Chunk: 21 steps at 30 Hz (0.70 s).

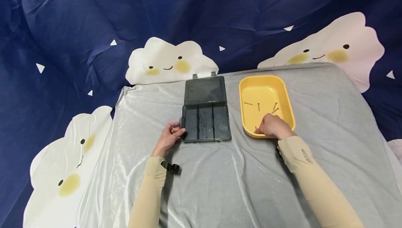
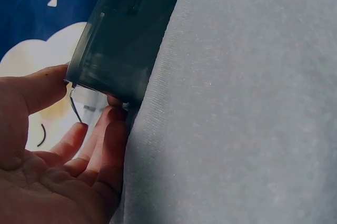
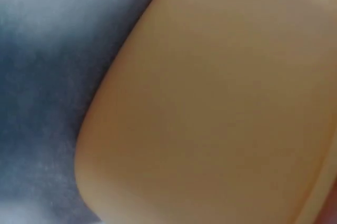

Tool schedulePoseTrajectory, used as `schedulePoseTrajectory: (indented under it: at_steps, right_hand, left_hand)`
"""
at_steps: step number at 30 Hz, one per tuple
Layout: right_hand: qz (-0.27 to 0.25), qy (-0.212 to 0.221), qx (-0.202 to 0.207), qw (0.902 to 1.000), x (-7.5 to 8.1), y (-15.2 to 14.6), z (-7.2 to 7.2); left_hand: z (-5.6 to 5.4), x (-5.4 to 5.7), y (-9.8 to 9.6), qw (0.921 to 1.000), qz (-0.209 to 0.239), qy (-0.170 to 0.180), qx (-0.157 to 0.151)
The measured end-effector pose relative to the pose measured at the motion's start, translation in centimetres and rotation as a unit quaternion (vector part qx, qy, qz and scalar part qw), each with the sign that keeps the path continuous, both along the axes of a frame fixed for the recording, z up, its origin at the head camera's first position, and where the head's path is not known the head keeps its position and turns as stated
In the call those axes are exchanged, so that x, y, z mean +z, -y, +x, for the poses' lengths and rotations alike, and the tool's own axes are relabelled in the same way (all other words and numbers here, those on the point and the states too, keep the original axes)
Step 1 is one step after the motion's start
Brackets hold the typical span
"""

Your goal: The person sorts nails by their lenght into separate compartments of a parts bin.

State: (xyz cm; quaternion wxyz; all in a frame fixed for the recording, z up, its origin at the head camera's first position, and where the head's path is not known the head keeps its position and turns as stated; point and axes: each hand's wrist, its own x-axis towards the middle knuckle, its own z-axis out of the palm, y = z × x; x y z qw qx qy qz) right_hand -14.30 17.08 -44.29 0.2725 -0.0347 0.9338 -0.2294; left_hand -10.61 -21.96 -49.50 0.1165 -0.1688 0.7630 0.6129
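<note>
A dark, see-through compartment box point(image 1: 190, 125) lies on the cloth with its lid point(image 1: 205, 90) folded back. Several long thin screws point(image 1: 205, 125) lie in its middle compartment. My left hand point(image 1: 169, 137) grips the box's left edge; the left wrist view has the thumb on the rim and fingers point(image 2: 113, 145) against the side below. To the right, my right hand point(image 1: 274, 126) reaches into the near end of a yellow tray point(image 1: 267, 79), fingers curled down. Its fingertips pinch at a screw point(image 1: 255, 129), mostly hidden by the hand. The right wrist view shows mainly the tray's outer wall point(image 3: 210, 103).
Several more screws point(image 1: 259, 107) lie scattered in the tray's middle and right side. A wrinkled grey cloth point(image 1: 207, 179) covers the table, and a dark blue curtain point(image 1: 251, 18) with clouds hangs behind its far edge.
</note>
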Motion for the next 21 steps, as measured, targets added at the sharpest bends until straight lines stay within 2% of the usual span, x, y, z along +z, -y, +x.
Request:
schedulePoseTrajectory:
  at_steps: [9, 14, 16, 21]
  right_hand:
    - [0.017, 0.024, -0.012, 0.9995, -0.3, 0.2, -0.3]
    - [0.018, 0.021, -0.014, 0.9995, -0.3, 0.5, -0.5]
    - [0.017, 0.019, -0.014, 0.9996, -0.4, 0.5, -0.6]
    - [0.013, 0.011, -0.015, 0.9997, -0.4, 0.6, -0.7]
  left_hand:
    - [-0.1, -0.3, 0.0, 1.0000, 0.008, 0.003, 0.004]
    - [-0.2, -0.2, 0.1, 0.9999, 0.015, 0.008, -0.001]
    - [-0.2, 0.1, 0.1, 0.9998, 0.018, 0.010, -0.005]
    - [0.3, 2.1, -0.4, 0.9997, 0.015, 0.011, -0.015]
